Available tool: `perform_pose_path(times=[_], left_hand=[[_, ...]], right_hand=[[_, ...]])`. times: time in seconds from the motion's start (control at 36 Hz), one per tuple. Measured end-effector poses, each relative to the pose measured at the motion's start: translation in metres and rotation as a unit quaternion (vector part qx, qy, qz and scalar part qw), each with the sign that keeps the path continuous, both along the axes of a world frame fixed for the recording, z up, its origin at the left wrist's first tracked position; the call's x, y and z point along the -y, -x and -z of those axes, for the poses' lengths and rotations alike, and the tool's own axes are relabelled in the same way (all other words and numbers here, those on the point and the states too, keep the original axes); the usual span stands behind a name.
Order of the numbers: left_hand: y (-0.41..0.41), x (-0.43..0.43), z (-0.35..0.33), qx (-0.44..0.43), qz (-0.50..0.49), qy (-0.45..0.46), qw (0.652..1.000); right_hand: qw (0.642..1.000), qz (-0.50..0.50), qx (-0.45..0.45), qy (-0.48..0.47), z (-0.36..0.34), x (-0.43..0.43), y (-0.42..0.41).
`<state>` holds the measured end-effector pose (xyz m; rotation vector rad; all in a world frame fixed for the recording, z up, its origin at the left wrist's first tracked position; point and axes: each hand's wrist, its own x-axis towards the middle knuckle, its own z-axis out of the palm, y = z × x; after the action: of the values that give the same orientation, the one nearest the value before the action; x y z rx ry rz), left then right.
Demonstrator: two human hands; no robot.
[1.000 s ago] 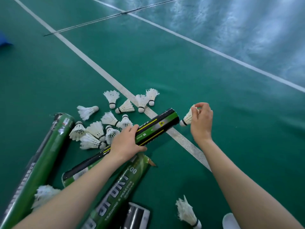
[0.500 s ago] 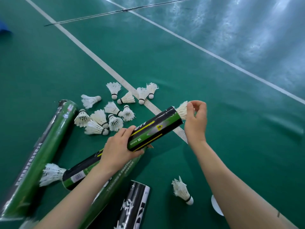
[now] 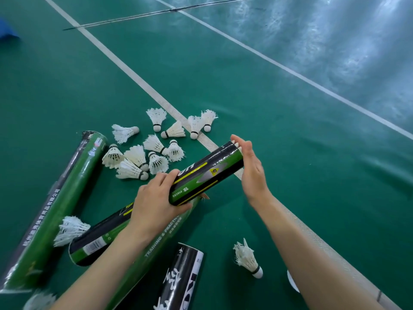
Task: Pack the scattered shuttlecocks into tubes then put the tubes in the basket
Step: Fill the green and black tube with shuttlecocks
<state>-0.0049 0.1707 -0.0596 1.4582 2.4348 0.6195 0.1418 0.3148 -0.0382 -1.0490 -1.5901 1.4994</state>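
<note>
shuttlecock that stood half out of the mouth a moment ago is now almost fully inside the held tube; only its feather tips show past the rim. the right hand has changed from pinching it to lying flat, fingers straight, palm pressed against the tube mouth. the left hand is wrapped round the tube's middle and holds it tilted above the court floor. the hands are apart.

that looks like one more piece packed, but plenty remain. a loose cluster lies just beyond the left hand, and a single shuttlecock lies near the right forearm. a long green tube, a second green tube and a black tube crowd the floor under the arms. i cannot tell whether the white feathers by the held tube's near end poke out of it. no basket is in view.
</note>
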Motion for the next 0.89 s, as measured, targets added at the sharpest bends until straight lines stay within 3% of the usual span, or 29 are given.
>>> perform_pose_path(times=[0.22, 0.42, 0.61, 0.78, 0.89], left_hand=[[0.005, 0.0, 0.003, -0.002, -0.024, 0.063, 0.998], [0.022, -0.001, 0.01, 0.016, -0.068, 0.129, 0.989], [0.057, 0.005, 0.017, 0.055, -0.145, 0.179, 0.972], [0.073, 0.009, 0.026, 0.094, -0.183, 0.194, 0.959], [0.079, 0.011, 0.031, 0.091, -0.185, 0.197, 0.959]], right_hand=[[0.998, -0.036, 0.043, 0.042, 0.018, -0.012, 0.017], [0.987, -0.076, 0.139, 0.012, 0.027, -0.024, 0.058], [0.946, -0.172, 0.272, -0.037, 0.032, -0.056, 0.106], [0.886, -0.21, 0.399, -0.107, 0.052, -0.091, 0.161], [0.897, -0.195, 0.393, -0.056, 0.067, -0.097, 0.19]])
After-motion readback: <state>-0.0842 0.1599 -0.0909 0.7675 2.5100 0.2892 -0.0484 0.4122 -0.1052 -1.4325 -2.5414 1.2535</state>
